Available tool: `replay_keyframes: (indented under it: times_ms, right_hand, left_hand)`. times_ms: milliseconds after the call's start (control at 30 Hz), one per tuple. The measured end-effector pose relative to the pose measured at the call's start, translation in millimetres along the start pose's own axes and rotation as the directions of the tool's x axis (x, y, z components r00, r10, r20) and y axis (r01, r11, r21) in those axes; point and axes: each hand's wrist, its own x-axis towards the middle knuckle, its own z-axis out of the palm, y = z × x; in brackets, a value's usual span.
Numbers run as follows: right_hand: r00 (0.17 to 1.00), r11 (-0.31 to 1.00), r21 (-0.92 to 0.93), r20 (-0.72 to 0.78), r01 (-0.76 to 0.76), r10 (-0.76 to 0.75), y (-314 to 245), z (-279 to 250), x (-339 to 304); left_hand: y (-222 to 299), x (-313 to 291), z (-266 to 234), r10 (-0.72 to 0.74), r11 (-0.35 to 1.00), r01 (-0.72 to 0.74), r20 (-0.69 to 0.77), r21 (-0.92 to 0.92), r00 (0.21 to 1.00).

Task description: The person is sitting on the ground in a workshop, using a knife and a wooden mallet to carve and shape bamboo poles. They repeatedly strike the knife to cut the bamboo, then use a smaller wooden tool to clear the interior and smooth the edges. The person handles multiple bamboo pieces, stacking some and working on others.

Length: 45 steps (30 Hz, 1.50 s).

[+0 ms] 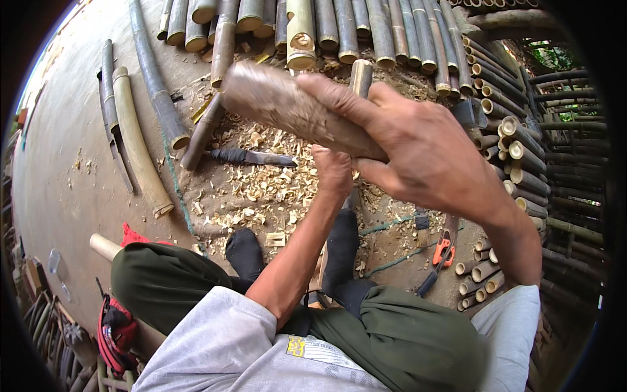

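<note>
Brown wooden club [281,104]: at 12 o'clock, above the middle of the view, its free end pointing to 10 o'clock (and slightly blurred).
Right hand [421,147]: at 2 o'clock, fingers closed around the near end of the wooden club.
Left hand [334,171]: just below the club, near the centre, fingers curled into a fist; I cannot tell what, if anything, they hold, nor whether they touch the club.
Knife [251,157]: on the ground at 10 o'clock from the left hand, dark wrapped handle to the left, blade pointing to 3 o'clock.
Shavings [261,187]: pale curls scattered around the knife and in front of the feet, which wear black socks [245,253].
Bamboo row [385,32]: lengths side by side along 12 o'clock.
Bamboo stack [522,153]: cut ends facing inward, at 2 o'clock.
Orange-and-black tool [445,252]: on the ground at 4 o'clock.
Bag [116,334]: red and black, at 8 o'clock.
</note>
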Motion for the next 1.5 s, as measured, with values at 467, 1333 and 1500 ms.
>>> replay_keyframes:
  times_ms: [467,1333,1500]
  right_hand:
    - [0.964,0.875,0.484,-0.241,0.019,0.112,17,-6,-46]
    - [0.994,0.996,-0.087,0.113,-0.004,0.014,11,20,-14]
    - [0.993,0.996,0.039,0.085,-0.080,0.077,-2,-15,-8]
  left_hand:
    - [2,4,-10,-0.003,0.994,0.016,-0.121,0.111,0.993]
    - [-7,-8,-5,0.053,0.983,-0.035,-0.102,0.178,0.993]
    - [17,-8,10,-0.053,0.998,0.053,-0.028,0.016,0.998]
